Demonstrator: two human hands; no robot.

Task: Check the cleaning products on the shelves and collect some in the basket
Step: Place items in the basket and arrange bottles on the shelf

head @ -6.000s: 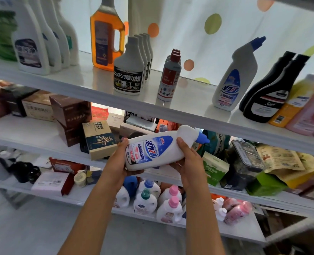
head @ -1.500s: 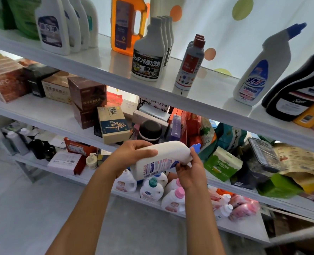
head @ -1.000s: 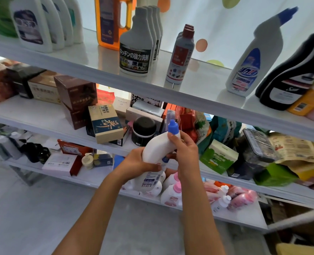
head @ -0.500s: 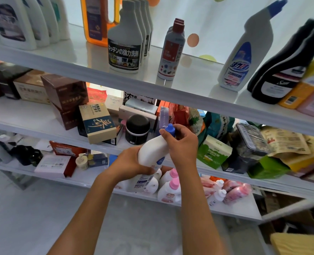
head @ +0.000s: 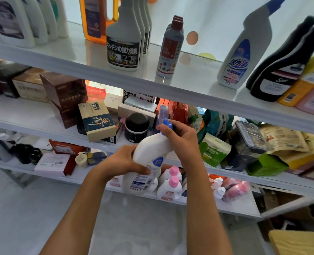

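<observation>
I hold a white toilet-cleaner bottle [head: 148, 157] with a blue cap upright in front of the shelves. My left hand [head: 123, 162] grips its lower body, just above the back label. My right hand [head: 180, 140] wraps the angled neck, its fingers curled round the blue cap. An identical white bottle [head: 244, 50] with a blue cap stands on the top shelf [head: 189, 85] at the right. A yellow corner of what may be the basket [head: 298, 242] shows at the bottom right.
The top shelf carries grey bottles [head: 124, 37], a red-capped can [head: 171, 48], an orange jug [head: 95, 19] and black bottles [head: 281, 67]. Boxes and bags crowd the middle shelf [head: 32, 116]. Pink-capped bottles [head: 171, 184] stand on the lower shelf behind my hands.
The bottle went from lying sideways in both hands to standing upright with its cap up. My right hand shifted from its body to the neck and cap.
</observation>
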